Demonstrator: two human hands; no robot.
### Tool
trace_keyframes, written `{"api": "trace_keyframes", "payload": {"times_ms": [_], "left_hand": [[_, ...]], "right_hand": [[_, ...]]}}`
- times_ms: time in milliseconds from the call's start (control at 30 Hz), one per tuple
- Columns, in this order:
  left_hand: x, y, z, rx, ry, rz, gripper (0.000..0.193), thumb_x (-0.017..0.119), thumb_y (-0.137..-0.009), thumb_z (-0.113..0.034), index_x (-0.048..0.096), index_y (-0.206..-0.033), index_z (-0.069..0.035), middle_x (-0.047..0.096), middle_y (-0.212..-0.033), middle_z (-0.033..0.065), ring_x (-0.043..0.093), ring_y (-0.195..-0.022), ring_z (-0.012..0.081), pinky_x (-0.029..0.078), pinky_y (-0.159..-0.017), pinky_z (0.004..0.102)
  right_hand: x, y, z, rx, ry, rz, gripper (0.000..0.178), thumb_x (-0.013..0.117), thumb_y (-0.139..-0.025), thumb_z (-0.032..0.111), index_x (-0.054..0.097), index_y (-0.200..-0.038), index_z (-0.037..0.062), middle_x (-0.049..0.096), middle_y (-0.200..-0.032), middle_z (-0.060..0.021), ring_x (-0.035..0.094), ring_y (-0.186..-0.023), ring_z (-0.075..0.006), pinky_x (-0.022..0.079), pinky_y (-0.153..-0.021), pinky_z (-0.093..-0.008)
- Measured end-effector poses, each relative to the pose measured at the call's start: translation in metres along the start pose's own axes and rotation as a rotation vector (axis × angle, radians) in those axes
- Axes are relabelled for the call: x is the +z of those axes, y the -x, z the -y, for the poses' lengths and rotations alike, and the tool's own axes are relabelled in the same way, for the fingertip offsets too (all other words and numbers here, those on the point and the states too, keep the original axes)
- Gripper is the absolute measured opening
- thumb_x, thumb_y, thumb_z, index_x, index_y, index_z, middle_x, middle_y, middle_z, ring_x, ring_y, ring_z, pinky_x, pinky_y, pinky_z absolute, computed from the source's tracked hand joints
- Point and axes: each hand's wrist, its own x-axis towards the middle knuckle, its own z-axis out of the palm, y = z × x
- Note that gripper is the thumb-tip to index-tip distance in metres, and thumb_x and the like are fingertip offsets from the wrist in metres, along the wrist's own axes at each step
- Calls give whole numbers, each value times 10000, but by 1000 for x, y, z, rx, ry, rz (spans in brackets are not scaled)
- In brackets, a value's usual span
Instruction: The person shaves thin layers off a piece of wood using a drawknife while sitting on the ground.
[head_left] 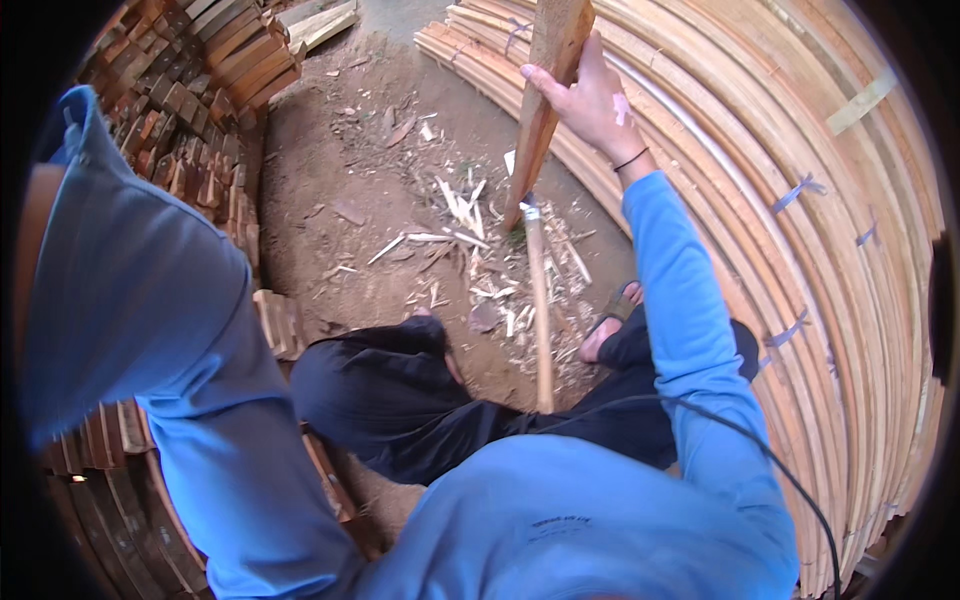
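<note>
My right hand (592, 105) grips a wooden stake (549, 90) near its upper part, the thumb lying across the near face. The stake is tilted, and its lower end narrows to a point close to the ground. Beside that tip is the metal end of a long-handled tool (541, 310); its pale wooden handle runs back between my legs. The tool's head is mostly hidden, so its exact kind cannot be told. On the left, my blue-sleeved left arm (130, 280) is bent and raised, with its hand outside the picture.
Wood chips and splinters (465, 215) litter the dirt floor in front of my feet. Stacked short timber pieces (180, 110) rise on the left. Long bundled wooden strips (800, 200) line the right side. A black cable (740, 428) crosses my right arm.
</note>
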Motion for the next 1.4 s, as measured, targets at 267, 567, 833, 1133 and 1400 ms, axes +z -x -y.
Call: {"api": "trace_keyframes", "payload": {"times_ms": [267,567,833,1133,1400], "left_hand": [[-9,31,7,-103,-27,68,646,829,-846,-393,631,-1330,-14,686,-1270,174,672,-1101,242,534,-980,379],[-17,44,2,-92,-36,77,693,841,-830,-395,602,-1358,-15,669,-1293,189,658,-1134,260,525,-1001,394],[-25,62,-1,-138,-33,76,737,851,-816,-397,578,-1383,-15,655,-1314,201,646,-1163,275,517,-1020,408],[-46,70,9,-152,-77,77,788,863,-800,-399,549,-1412,-15,638,-1338,216,633,-1196,292,508,-1041,423],[-54,94,15,-219,-116,111,834,873,-785,-401,524,-1437,-15,623,-1358,228,621,-1225,308,499,-1060,437]], "right_hand": [[17,8,18,-57,-55,-11,930,752,-900,403,274,-1417,-204,643,-1092,-397,693,-1014,-482,570,-871,-495],[16,7,24,9,-131,24,832,771,-894,340,321,-1377,-167,664,-1073,-368,694,-982,-487,566,-851,-488],[12,9,38,91,-90,38,833,784,-876,337,343,-1379,-159,660,-1076,-360,689,-989,-487,560,-857,-494],[23,8,33,-45,-106,-23,773,775,-880,352,330,-1360,-58,664,-998,-353,684,-910,-515,569,-796,-534],[18,12,31,26,-95,31,885,768,-894,387,288,-1428,-130,652,-1071,-362,681,-988,-497,552,-863,-505]]}}
